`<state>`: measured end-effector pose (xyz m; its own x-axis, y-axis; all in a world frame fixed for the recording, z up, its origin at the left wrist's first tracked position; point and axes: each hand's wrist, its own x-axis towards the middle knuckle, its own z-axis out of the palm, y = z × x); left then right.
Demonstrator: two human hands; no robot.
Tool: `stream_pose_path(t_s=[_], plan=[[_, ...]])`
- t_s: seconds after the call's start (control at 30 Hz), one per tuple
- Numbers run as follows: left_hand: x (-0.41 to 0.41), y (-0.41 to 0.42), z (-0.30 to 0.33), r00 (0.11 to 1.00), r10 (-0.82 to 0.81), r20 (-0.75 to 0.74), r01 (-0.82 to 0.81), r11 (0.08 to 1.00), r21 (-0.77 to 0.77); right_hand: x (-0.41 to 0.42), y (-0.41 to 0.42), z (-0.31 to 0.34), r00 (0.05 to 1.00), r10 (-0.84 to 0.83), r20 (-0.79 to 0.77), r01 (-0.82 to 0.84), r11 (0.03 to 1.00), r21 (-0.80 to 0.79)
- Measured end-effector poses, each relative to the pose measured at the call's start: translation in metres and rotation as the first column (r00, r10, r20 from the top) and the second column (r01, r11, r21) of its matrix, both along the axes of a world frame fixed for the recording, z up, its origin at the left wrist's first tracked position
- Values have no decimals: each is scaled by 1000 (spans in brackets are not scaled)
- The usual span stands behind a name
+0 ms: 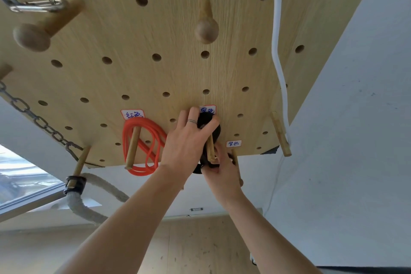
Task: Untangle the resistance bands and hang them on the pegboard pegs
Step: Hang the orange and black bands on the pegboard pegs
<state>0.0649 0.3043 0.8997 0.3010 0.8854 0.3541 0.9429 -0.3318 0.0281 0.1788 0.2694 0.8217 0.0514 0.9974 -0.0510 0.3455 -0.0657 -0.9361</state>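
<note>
A wooden pegboard fills the upper view. A red resistance band hangs coiled over a wooden peg under a white label. To its right a black resistance band is looped round another peg below a second label. My left hand grips the upper part of the black band against the board. My right hand pinches the band's lower part beside the peg tip. A third labelled peg behind my right hand carries nothing that I can see.
Two knobbed pegs stick out higher up; the left one carries a metal carabiner. A dark chain and a thick grey rope hang at the lower left. A white cord runs down the right side past a bare peg.
</note>
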Motion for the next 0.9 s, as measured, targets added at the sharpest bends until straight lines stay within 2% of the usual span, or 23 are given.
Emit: stream_pose_path(t_s=[0.1, 0.17, 0.27, 0.37, 0.43, 0.67, 0.9], plan=[[0, 1, 0, 1000, -5, -8, 5, 1000, 17, -5, 2, -11, 982, 21, -188, -58, 980, -190], [-1, 2, -2, 1000, -11, -7, 12, 1000, 20, -6, 5, -15, 977, 0, -214, -54, 967, -248], [-2, 4, -4, 1000, -12, -8, 12, 1000, 24, -3, 8, -16, 971, -191, -141, 172, 975, -139], [-2, 5, -6, 1000, -5, -11, 5, 998, 56, 1, 15, -22, 951, -304, 56, 306, 952, -12], [-1, 6, -8, 1000, -7, -12, 8, 997, 72, 2, 17, -19, 943, -283, 176, 280, 959, 44], [-4, 7, -20, 1000, -12, 5, 12, 994, 108, 1, 20, -11, 900, -290, 325, 206, 941, 269], [-15, 12, -44, 1000, -1, 6, 1, 991, 137, 13, 35, -8, 887, -276, 369, 186, 947, 261]])
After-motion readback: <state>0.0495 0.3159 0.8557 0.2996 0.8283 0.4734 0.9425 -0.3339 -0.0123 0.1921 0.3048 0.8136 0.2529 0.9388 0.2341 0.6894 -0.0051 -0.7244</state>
